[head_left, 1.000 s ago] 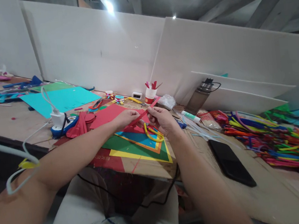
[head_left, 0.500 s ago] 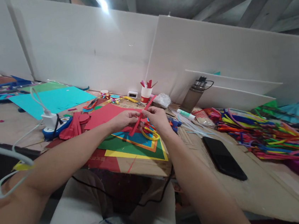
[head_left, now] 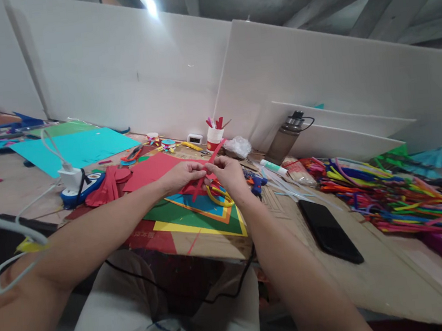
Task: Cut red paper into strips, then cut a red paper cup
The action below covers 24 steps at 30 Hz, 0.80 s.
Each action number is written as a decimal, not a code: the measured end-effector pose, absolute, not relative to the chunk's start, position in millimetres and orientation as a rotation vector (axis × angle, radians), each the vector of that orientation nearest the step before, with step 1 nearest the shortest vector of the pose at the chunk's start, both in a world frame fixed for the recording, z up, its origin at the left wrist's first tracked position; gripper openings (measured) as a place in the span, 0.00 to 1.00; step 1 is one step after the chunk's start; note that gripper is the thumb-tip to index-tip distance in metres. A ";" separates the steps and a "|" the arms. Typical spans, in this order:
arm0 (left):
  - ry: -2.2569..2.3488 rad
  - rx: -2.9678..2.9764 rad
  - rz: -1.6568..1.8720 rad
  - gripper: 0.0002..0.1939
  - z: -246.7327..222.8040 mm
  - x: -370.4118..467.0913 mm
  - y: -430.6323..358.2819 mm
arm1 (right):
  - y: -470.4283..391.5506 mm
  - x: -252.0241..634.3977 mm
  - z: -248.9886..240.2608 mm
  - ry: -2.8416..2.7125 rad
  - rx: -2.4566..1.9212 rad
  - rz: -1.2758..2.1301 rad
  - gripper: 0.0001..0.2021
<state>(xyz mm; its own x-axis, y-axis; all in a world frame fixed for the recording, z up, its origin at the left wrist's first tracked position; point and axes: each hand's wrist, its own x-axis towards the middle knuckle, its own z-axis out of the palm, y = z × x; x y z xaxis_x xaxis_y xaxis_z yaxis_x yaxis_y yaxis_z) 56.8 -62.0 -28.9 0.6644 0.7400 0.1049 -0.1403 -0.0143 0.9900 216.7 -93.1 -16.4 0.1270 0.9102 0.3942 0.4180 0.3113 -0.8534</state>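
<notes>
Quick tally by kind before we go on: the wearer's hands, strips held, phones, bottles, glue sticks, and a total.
Left hand and right hand: 2
Red strip: 1
Phone: 1
Bottle: 1
Glue stick: 1
Total: 6

Matt red paper strip [head_left: 217, 151], matt cyan sheet [head_left: 81, 151], smooth black phone [head_left: 330, 232], crinkled plastic [head_left: 238, 146] (faintly shiny), dull brown cardboard [head_left: 394, 279]
</notes>
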 end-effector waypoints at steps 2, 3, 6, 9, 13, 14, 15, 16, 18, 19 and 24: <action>0.573 1.410 0.785 0.13 -27.2 57.7 -63.1 | -90.8 217.0 -17.8 -1.409 -1.301 0.603 0.11; 0.589 1.411 0.804 0.12 -26.4 57.8 -63.4 | -89.4 217.1 -18.9 -1.371 -1.324 0.635 0.13; 0.596 1.446 0.861 0.11 -26.5 57.4 -61.8 | -84.8 216.4 -23.6 -1.351 -1.385 0.785 0.17; 0.554 1.487 0.894 0.12 -29.5 56.9 -58.1 | -82.5 213.9 -28.5 -1.421 -1.288 0.988 0.20; 0.554 1.483 0.859 0.15 -31.7 57.6 -58.4 | -84.1 209.7 -30.7 -1.344 -1.109 1.130 0.18; 0.555 1.474 0.838 0.15 -31.5 57.9 -59.6 | -84.8 208.8 -30.2 -1.313 -1.083 1.135 0.17; 0.552 1.462 0.818 0.16 -31.2 58.1 -61.1 | -85.5 208.0 -29.6 -1.288 -1.057 1.138 0.16; 0.546 1.446 0.798 0.17 -30.7 58.2 -62.8 | -86.1 207.1 -28.9 -1.266 -1.030 1.147 0.16; 0.524 1.396 0.777 0.17 -29.4 58.3 -65.9 | -86.5 205.5 -27.8 -1.236 -0.977 1.182 0.15; 0.515 1.363 0.771 0.17 -28.9 58.2 -67.2 | -86.3 204.8 -27.7 -1.228 -0.955 1.197 0.15; 0.513 1.276 0.720 0.17 -29.2 56.7 -68.8 | -81.3 204.4 -31.8 -1.222 -0.932 1.154 0.14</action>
